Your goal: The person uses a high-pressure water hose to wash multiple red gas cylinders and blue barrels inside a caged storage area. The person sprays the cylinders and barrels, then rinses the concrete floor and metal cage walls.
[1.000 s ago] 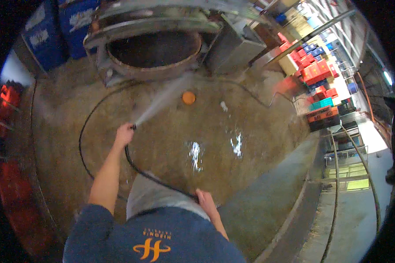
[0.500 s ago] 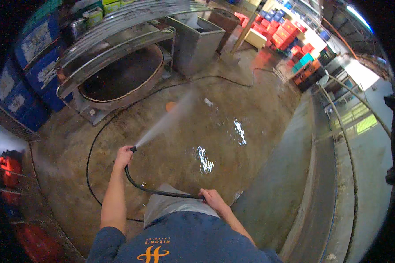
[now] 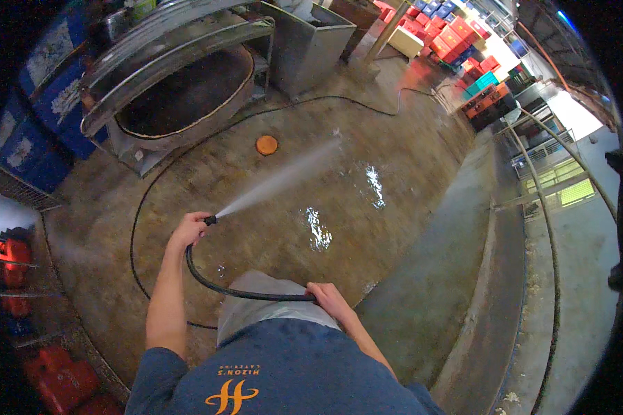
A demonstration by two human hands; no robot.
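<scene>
My left hand (image 3: 189, 230) is wrapped round the black spray nozzle (image 3: 210, 220) at the end of a hose. From it a white jet of water (image 3: 277, 181) fans out to the far right, over the wet brown floor (image 3: 256, 242). The black hose (image 3: 235, 293) loops down from the nozzle and crosses in front of my waist. There my right hand (image 3: 327, 299) grips it, fingers closed round it. An orange round disc (image 3: 266, 144) lies on the floor, left of the jet.
A metal rack with a large oval tub (image 3: 187, 142) stands at the far left, beside blue drums (image 3: 31, 152). Behind it is a grey metal bin (image 3: 308, 52). The hose's rest (image 3: 140, 207) curves across the floor. Red crates (image 3: 453, 41) are stacked far right; a low ledge (image 3: 474, 325) runs along the right.
The water jet has swung right, off the orange disc, toward a pale scrap on the floor. My left hand has shifted slightly left and farther out; both hands still hold on.
</scene>
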